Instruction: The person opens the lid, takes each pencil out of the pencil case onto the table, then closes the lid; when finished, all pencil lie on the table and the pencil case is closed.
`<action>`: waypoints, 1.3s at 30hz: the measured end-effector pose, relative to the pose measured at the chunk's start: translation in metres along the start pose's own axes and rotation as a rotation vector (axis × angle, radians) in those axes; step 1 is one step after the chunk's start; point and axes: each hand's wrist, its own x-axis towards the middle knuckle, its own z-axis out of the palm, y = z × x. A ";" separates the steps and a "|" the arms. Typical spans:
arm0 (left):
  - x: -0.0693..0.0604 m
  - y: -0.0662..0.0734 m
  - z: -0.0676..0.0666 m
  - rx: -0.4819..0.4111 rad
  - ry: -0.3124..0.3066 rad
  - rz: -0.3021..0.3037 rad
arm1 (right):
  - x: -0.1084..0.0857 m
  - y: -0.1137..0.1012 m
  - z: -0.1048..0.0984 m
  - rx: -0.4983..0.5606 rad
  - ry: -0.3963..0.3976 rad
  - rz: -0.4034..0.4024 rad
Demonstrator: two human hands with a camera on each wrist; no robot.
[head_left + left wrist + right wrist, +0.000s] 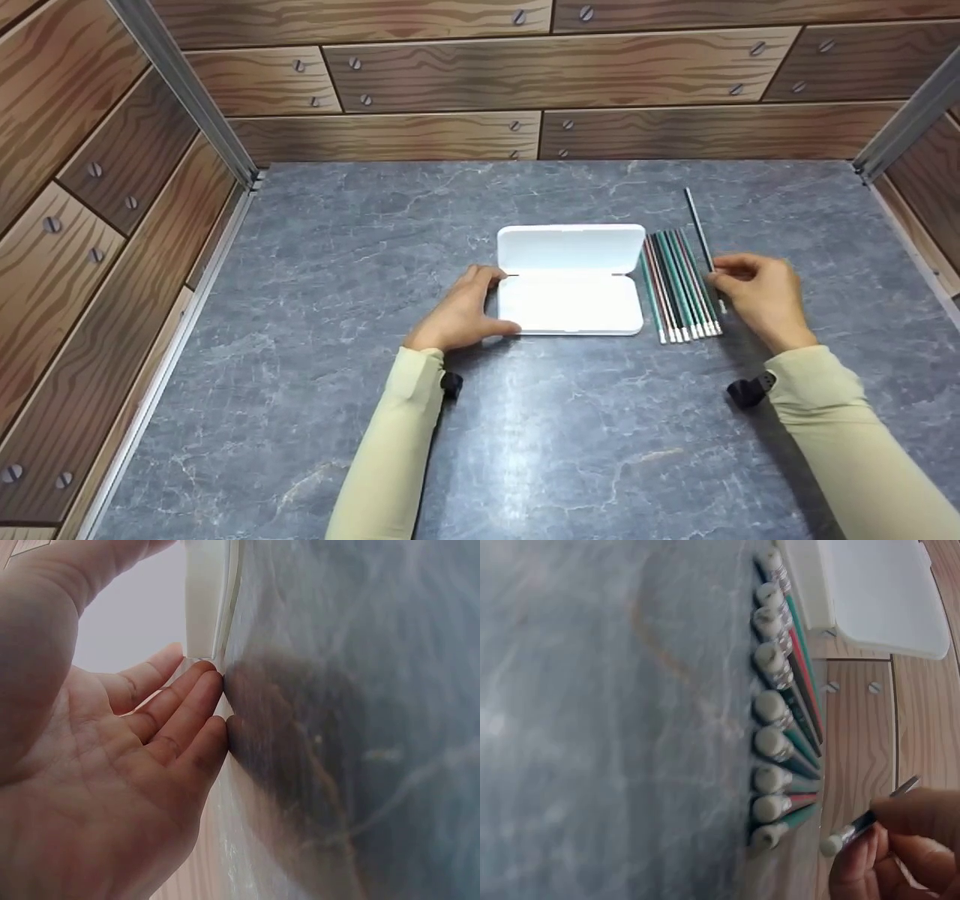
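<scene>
A white pencil case (570, 306) lies with its lid (571, 247) raised, its tray bare inside. At its left end is my left hand (463, 309), the thumb along the front edge and the fingertips by the rear left corner. In the left wrist view those fingers (176, 701) are nearly straight and touch the case's end. To the right, my right hand (766, 294) pinches a dark pencil (697, 225) between thumb and fingers, its white eraser end towards me. Between case and right hand lies a row of pencils (679, 285), green, red and black, erasers facing me.
The grey marbled tabletop (315, 390) carries everything. Wood-patterned walls (480, 75) stand at the back and both sides, with metal rails (199, 97) at the corners. A black wrist camera (748, 391) sits on the right sleeve.
</scene>
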 end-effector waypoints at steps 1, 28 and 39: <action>0.000 0.000 0.000 0.002 0.000 -0.001 | 0.000 0.002 0.000 -0.013 -0.006 0.016; 0.000 0.000 0.000 0.001 0.006 -0.012 | -0.007 0.006 0.000 -0.188 -0.098 0.124; 0.001 -0.001 0.000 -0.006 0.018 0.010 | -0.008 0.006 0.000 -0.188 -0.092 0.125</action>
